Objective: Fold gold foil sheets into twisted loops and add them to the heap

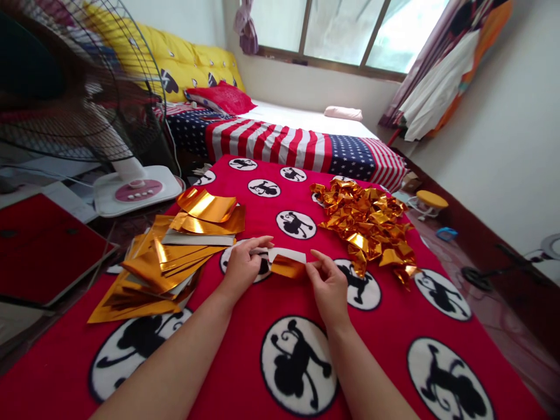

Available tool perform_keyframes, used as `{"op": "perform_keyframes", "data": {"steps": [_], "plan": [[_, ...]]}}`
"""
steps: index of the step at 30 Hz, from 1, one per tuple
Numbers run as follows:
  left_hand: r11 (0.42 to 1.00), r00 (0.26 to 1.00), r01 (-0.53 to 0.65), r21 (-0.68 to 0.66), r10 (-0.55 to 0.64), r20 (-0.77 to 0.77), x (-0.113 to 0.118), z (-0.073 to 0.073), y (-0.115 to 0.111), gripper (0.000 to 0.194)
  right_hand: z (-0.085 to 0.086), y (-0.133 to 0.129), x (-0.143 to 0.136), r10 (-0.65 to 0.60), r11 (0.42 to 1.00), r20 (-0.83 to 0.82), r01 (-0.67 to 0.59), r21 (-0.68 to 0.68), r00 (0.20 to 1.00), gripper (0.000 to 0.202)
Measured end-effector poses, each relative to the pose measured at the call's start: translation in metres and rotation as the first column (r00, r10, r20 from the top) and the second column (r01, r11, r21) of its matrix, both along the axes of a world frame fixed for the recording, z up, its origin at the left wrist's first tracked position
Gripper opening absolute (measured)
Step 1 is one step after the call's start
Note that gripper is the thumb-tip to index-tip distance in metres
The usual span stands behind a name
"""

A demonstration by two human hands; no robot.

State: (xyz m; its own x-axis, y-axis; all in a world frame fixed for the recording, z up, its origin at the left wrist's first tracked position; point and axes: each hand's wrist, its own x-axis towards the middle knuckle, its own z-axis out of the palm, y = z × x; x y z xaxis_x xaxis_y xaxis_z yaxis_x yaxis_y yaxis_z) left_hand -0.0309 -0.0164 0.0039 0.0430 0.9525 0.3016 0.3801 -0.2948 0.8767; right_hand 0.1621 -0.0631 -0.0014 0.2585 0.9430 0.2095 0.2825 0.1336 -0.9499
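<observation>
Between my two hands is a small sheet of gold foil paper (289, 267), partly folded over so that its white back shows along the far side. My left hand (245, 262) pinches its left end, with the index finger reaching along the far edge. At the right end, my right hand (327, 283) grips the paper between thumb and fingers. Left of my hands lies a loose stack of flat gold foil sheets (175, 256), some with white backs showing. A heap of folded gold foil pieces (367, 219) lies to the right.
The red cloth (236, 361) with black figures in white circles covers the table. A white fan (135, 186) stands at the left beside a dark red panel (48, 251). Beyond the table is a bed (280, 143). A yellow stool (431, 199) sits on the floor at right.
</observation>
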Motion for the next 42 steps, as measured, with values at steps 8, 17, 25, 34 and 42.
{"op": "perform_keyframes", "data": {"steps": [8, 17, 25, 34, 42], "plan": [[0.967, 0.961, 0.199, 0.159, -0.161, -0.224, 0.003, 0.013, -0.006, 0.045, 0.002, 0.003, 0.002, -0.041, 0.999, -0.132, 0.041, -0.001, 0.990, 0.045], [0.911, 0.952, 0.263, 0.319, -0.193, -0.236, 0.006, 0.012, -0.012, 0.050, 0.000, 0.004, 0.000, -0.028, 1.000, -0.049, 0.028, -0.001, 0.998, 0.036], [0.892, 0.946, 0.232, 0.387, -0.114, -0.305, 0.004, 0.014, -0.014, 0.062, -0.003, 0.005, 0.000, -0.021, 1.000, 0.034, 0.021, 0.005, 0.999, 0.033], [0.833, 0.852, 0.268, 0.484, 0.029, -0.523, 0.000, 0.017, -0.009, 0.022, -0.002, 0.005, 0.000, -0.032, 0.999, 0.131, 0.030, 0.016, 0.991, 0.028], [0.913, 0.786, 0.211, 0.351, 0.055, -0.616, -0.011, 0.005, 0.004, 0.021, 0.001, 0.003, 0.007, 0.004, 0.983, 0.241, -0.049, 0.180, 0.970, 0.053]]}}
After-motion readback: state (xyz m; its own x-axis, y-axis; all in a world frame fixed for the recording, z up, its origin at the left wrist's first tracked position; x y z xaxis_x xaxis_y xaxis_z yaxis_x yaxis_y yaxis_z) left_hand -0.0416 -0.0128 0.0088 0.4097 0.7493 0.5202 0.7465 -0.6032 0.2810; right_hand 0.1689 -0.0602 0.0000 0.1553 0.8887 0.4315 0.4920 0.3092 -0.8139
